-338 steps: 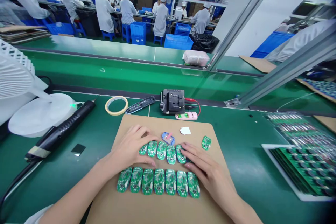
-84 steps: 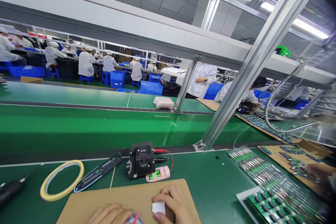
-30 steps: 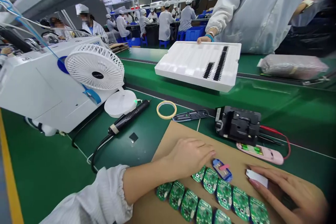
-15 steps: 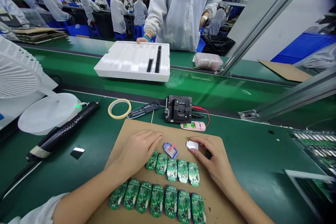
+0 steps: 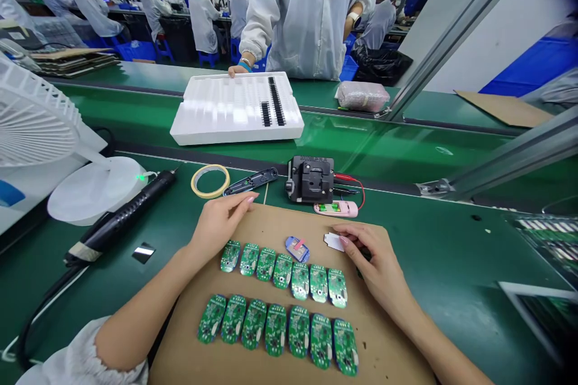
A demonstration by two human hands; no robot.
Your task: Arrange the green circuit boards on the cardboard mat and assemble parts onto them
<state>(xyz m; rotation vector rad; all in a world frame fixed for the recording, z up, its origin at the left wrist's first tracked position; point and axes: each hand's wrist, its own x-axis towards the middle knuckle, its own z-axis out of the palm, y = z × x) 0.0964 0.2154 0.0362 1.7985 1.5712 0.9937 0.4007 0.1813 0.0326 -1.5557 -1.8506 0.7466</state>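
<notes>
A long factory room of white-smocked workers opens onto a green conveyor workbench (image 5: 433, 252). On its far belt lies a white moulded foam tray (image 5: 235, 111) with two black strips of small parts in its slots. This tray is new since the earliest views, when that stretch of belt held none. A co-worker in a white smock (image 5: 311, 12) stands behind it, one hand (image 5: 238, 70) on its far edge.

On the near bench lies a brown cardboard sheet (image 5: 388, 337), carrying two neat rows of green circuit boards: an upper row (image 5: 282, 271) and a lower row (image 5: 275, 329). Beyond the sheet sit a black test fixture (image 5: 310, 179), a pink handheld device (image 5: 336, 209) and a ring of yellow tape (image 5: 210, 181).

The person's left hand (image 5: 221, 222) lies relaxed and open at the sheet's far-left edge, holding nothing. The right hand (image 5: 370, 252) curves over the sheet's right side, fingertips beside a white paper slip (image 5: 334, 242), just right of a small blue part (image 5: 297, 249). A dark sliver shows under that palm; whether it grasps anything, I cannot tell.
</notes>
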